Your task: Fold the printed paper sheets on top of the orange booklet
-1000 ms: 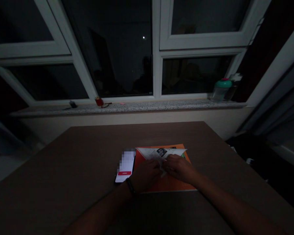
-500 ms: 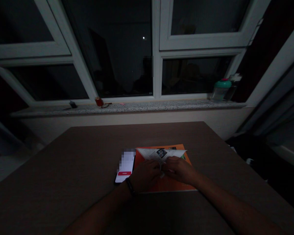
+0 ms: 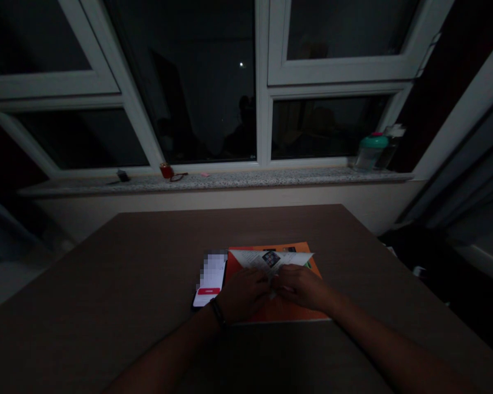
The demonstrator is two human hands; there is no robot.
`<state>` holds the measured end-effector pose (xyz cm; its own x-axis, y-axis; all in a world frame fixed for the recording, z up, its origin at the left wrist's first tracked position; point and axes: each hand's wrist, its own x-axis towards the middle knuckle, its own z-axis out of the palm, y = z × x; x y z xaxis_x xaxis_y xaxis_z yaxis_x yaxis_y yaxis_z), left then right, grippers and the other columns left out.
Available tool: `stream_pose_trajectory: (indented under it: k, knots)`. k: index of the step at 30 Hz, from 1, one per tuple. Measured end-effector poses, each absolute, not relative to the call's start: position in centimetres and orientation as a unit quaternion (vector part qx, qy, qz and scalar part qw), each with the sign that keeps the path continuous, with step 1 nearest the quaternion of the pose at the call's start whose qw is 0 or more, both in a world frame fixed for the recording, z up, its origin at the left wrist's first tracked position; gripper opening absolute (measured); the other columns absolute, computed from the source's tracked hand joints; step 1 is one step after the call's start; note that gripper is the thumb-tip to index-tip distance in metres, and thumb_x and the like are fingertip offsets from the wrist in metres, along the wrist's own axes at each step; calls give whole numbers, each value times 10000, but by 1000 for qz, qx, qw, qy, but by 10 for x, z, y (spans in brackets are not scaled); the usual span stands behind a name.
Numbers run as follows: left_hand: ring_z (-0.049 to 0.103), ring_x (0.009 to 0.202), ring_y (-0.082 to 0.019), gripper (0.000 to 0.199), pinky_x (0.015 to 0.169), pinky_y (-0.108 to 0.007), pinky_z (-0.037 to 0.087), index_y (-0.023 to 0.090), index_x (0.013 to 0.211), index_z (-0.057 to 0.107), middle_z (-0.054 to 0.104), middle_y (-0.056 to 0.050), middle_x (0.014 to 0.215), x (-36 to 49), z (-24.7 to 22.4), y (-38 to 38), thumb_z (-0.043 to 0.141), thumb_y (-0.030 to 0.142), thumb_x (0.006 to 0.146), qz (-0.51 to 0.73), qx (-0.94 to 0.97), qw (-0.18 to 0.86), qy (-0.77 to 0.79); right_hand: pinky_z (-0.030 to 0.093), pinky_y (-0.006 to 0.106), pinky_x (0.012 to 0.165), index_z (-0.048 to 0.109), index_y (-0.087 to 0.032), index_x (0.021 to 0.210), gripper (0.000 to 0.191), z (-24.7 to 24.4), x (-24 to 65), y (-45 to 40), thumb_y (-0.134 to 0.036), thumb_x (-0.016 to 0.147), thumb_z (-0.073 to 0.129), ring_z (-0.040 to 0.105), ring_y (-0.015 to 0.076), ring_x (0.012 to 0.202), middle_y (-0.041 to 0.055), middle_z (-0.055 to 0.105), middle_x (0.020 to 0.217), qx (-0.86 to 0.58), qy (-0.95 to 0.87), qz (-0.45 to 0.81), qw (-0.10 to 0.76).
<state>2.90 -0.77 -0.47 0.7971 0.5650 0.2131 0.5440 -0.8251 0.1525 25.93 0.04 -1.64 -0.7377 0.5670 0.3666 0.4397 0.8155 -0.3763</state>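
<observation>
A sheet of printed paper [image 3: 250, 259], folded to a broad triangle with its wide edge away from me, lies on an orange book [image 3: 287, 313]. My left hand [image 3: 246, 293] rests over the paper's left side, fingers close together and pressed on it near the lower point. From the right, my right hand [image 3: 302, 284] curls its fingers onto the same point, almost meeting the left fingertips. The fingers hide the paper's lower tip, and the dim light blurs the exact grip. A dark band circles my left wrist.
A phone [image 3: 209, 279] with a lit screen lies left of the book on the brown table [image 3: 148, 257]. Beyond the table, a speckled windowsill [image 3: 238, 179] carries a small red jar [image 3: 166, 171], a dark small object [image 3: 122, 175] and a teal-lidded bottle [image 3: 372, 150].
Almost nothing differs. Both hands stay on the folded paper, with at most a tiny shift of the fingers.
</observation>
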Motion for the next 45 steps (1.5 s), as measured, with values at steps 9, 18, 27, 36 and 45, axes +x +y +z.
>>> stream_pose_trajectory:
  k: [9, 18, 27, 36, 45]
  knots:
    - [565, 927, -196, 98, 782, -298, 434, 189, 948, 628, 607, -44, 1008, 28, 2, -9, 571, 159, 874, 108, 941, 42, 318, 412, 251, 695, 656, -195, 940, 150, -9, 259, -3, -200, 941, 506, 574, 157, 780, 43, 634, 830, -275, -923, 146, 227]
    - [579, 914, -195, 218, 792, -302, 460, 177, 913, 674, 632, -49, 970, 27, 4, -6, 479, 81, 894, 100, 937, 53, 329, 429, 278, 760, 649, -206, 951, 121, -10, 256, -3, -203, 926, 531, 587, 180, 855, 50, 641, 880, -284, -923, 139, 218]
    - [572, 909, -205, 193, 782, -307, 462, 178, 896, 686, 634, -54, 963, 29, 7, -8, 505, 110, 902, 68, 935, 47, 346, 426, 301, 804, 634, -205, 1017, 192, -12, 250, -3, -167, 830, 658, 562, 206, 946, 50, 622, 968, -343, -902, 132, 224]
    - [570, 935, -204, 163, 805, -310, 465, 171, 929, 650, 620, -58, 1000, 27, 4, -8, 517, 93, 876, 96, 932, 50, 345, 425, 335, 852, 615, -208, 1056, 221, -11, 250, -3, -200, 840, 661, 552, 226, 994, 64, 617, 1014, -344, -901, 146, 219]
    - [591, 932, -214, 196, 798, -334, 469, 187, 925, 671, 642, -60, 982, 28, 10, -8, 506, 84, 901, 72, 898, 16, 433, 425, 345, 860, 617, -217, 1059, 286, -11, 249, -3, -190, 791, 713, 545, 240, 1018, 60, 613, 1048, -356, -898, 143, 214]
